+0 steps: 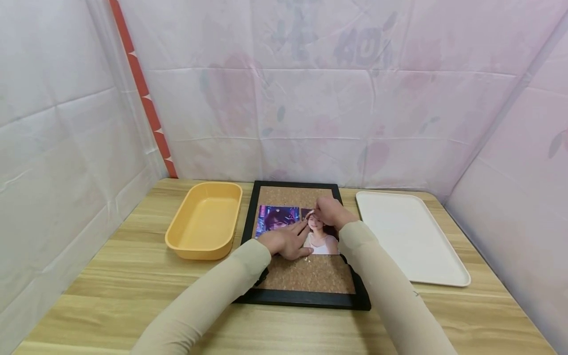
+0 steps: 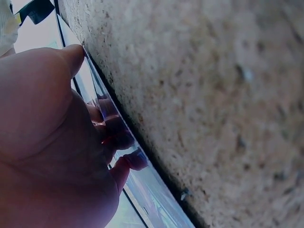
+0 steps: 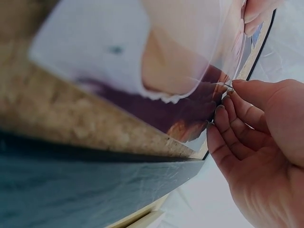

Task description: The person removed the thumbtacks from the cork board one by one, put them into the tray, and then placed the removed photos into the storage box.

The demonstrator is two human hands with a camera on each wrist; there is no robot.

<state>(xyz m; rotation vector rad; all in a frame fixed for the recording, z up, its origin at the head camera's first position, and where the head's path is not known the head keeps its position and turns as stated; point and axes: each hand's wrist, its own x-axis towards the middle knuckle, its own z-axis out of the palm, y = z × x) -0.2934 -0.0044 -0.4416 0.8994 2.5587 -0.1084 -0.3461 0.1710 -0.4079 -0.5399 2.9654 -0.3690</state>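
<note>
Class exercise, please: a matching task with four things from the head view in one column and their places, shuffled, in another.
1. yellow tub
2. white tray
3. purple picture
4. portrait photo

A. right of the black frame
B. cork's right half, right hand at its top
C. left of the black frame
D. cork's left half

Pairs: 1-C, 2-A, 3-D, 4-B

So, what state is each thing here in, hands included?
Left hand: fingers extended, resting on the portrait
Right hand: pinching a pin-like thing at the portrait
Pin-like thing: held; too small to identify surely
Portrait: on the board, partly covered
Purple picture: on the board, partly covered
Board: lying face up
Bowl: upright, uncovered
Tray: lying flat, rim up
Backdrop: hanging, creased
</note>
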